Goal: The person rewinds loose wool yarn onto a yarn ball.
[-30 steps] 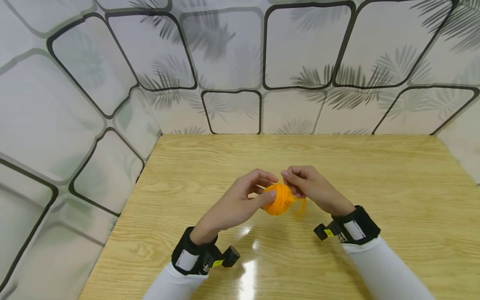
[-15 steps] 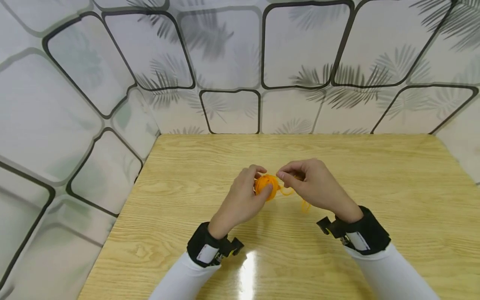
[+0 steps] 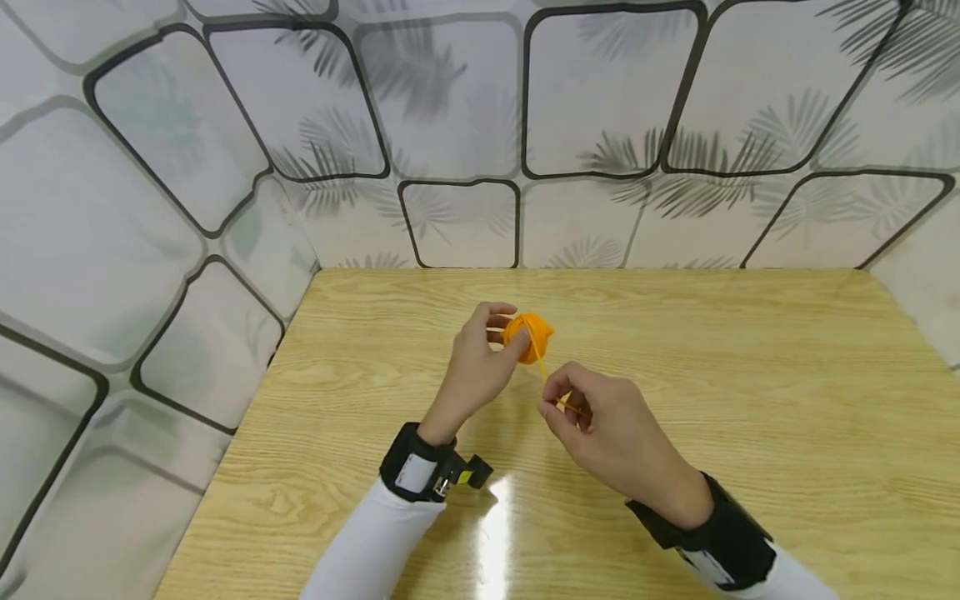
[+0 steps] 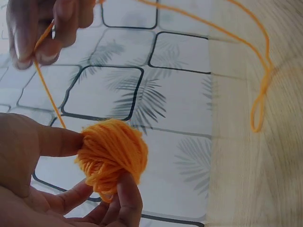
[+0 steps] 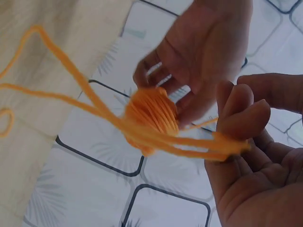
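Observation:
My left hand (image 3: 480, 362) holds an orange ball of yarn (image 3: 534, 342) between thumb and fingers, above the table. A strand of yarn (image 4: 49, 92) runs taut from the ball, by the left thumb, to my right hand (image 3: 611, 425), which pinches it between thumb and fingers. In the right wrist view, loose yarn loops (image 5: 71, 66) trail from the curled right fingers (image 5: 244, 113), blurred in part. A twisted loop (image 4: 258, 109) dangles at the right of the left wrist view. The right hand is nearer the body than the ball and apart from it.
A light wood-grain table (image 3: 360, 333) lies under both hands. Behind it and at the left stand walls (image 3: 465, 100) patterned with dark outlines and leaves. Each wrist wears a black strap (image 3: 420, 467).
The left hand has moved away from the body with the ball and slightly left. The right hand has come back toward the body, drawing the strand straight from the ball.

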`<state>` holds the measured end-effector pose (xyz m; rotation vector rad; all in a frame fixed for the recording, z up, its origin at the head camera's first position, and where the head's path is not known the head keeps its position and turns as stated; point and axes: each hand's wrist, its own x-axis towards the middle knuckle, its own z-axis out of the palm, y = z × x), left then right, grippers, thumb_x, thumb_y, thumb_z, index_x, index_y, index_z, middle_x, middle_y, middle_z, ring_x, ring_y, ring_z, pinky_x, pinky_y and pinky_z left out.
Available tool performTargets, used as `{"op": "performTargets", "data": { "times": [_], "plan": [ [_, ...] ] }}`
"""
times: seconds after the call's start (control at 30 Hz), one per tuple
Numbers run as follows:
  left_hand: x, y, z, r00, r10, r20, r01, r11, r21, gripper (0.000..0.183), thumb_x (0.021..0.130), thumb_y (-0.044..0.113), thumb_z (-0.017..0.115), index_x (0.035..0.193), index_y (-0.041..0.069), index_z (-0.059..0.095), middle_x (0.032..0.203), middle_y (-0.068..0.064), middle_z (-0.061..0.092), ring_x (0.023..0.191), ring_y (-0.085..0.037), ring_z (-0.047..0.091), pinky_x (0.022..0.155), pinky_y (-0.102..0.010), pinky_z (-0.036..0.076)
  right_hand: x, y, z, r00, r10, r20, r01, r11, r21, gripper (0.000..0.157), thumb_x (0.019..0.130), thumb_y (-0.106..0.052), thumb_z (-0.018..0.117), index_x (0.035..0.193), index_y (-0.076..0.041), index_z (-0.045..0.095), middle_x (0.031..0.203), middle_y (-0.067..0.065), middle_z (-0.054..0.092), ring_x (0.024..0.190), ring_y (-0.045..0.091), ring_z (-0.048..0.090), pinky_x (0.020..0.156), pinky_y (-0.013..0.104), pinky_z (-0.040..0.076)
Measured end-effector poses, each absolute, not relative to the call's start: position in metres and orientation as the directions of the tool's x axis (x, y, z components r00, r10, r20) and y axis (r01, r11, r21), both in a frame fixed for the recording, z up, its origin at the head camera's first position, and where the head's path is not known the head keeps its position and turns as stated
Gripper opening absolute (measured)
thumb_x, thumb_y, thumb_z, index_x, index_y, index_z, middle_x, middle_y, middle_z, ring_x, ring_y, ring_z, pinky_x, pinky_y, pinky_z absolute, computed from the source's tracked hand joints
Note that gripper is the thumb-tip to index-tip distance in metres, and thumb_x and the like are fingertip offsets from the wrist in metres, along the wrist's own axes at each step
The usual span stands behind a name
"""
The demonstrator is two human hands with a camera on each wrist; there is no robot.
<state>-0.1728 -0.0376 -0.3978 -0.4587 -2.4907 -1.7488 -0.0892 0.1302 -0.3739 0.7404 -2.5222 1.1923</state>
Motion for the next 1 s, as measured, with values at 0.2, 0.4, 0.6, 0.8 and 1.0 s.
{"op": "performTargets", "data": {
  "times": [0.2, 0.4, 0.6, 0.8, 1.0],
  "plan": [
    [-0.177, -0.042, -0.388, -0.980, 0.152, 0.128, 0.131, 0.007, 0.991, 0.034, 0.090, 0.022, 0.058, 0.120, 0.007, 0.050, 0.113, -0.014, 0.050, 0.095, -0.029, 0.055, 0.074, -0.035, 0.051, -0.081, 0.126, -0.383, -0.862, -0.306, 0.404, -0.506, 0.469, -0.724, 0.011, 0.086, -0.019, 0.064, 0.089, -0.025, 0.054, 0.074, -0.014, 0.053, 0.055, 0.004, 0.046, 0.047, 0.023, 0.041],
    [-0.176, -0.048, -0.375, -0.982, 0.178, 0.056, 0.007, -0.264, 0.965, 0.033, 0.092, 0.020, 0.056, 0.120, 0.006, 0.049, 0.113, -0.017, 0.051, 0.097, -0.027, 0.055, 0.081, -0.042, 0.047, -0.084, 0.128, -0.398, -0.897, -0.303, 0.322, -0.425, 0.397, -0.813, 0.008, 0.086, -0.023, 0.064, 0.089, -0.024, 0.056, 0.077, -0.010, 0.057, 0.057, 0.009, 0.048, 0.048, 0.026, 0.041],
    [-0.168, -0.056, -0.367, -0.936, 0.349, 0.044, -0.108, -0.403, 0.909, 0.042, 0.090, 0.026, 0.059, 0.123, 0.004, 0.047, 0.117, -0.015, 0.052, 0.093, -0.022, 0.055, 0.081, -0.038, 0.046, -0.097, 0.138, -0.417, -0.913, -0.352, 0.208, -0.303, 0.242, -0.922, 0.012, 0.086, -0.023, 0.063, 0.093, -0.015, 0.058, 0.088, 0.001, 0.061, 0.060, 0.019, 0.052, 0.049, 0.031, 0.043],
    [-0.156, -0.061, -0.358, -0.827, 0.560, 0.046, -0.205, -0.376, 0.904, 0.044, 0.092, 0.028, 0.055, 0.126, 0.003, 0.044, 0.118, -0.013, 0.051, 0.094, -0.020, 0.056, 0.083, -0.039, 0.044, -0.112, 0.150, -0.423, -0.925, -0.363, 0.111, -0.187, 0.181, -0.965, 0.019, 0.087, -0.024, 0.063, 0.096, -0.008, 0.056, 0.089, 0.012, 0.062, 0.065, 0.030, 0.054, 0.052, 0.037, 0.046],
    [-0.144, -0.063, -0.353, -0.739, 0.671, 0.060, -0.183, -0.286, 0.940, 0.043, 0.094, 0.023, 0.051, 0.127, -0.001, 0.041, 0.119, -0.016, 0.049, 0.097, -0.021, 0.055, 0.084, -0.042, 0.045, -0.125, 0.160, -0.422, -0.937, -0.342, 0.072, -0.128, 0.145, -0.981, 0.025, 0.086, -0.025, 0.063, 0.099, -0.005, 0.056, 0.086, 0.020, 0.056, 0.068, 0.036, 0.050, 0.055, 0.036, 0.047]
  ]
}}
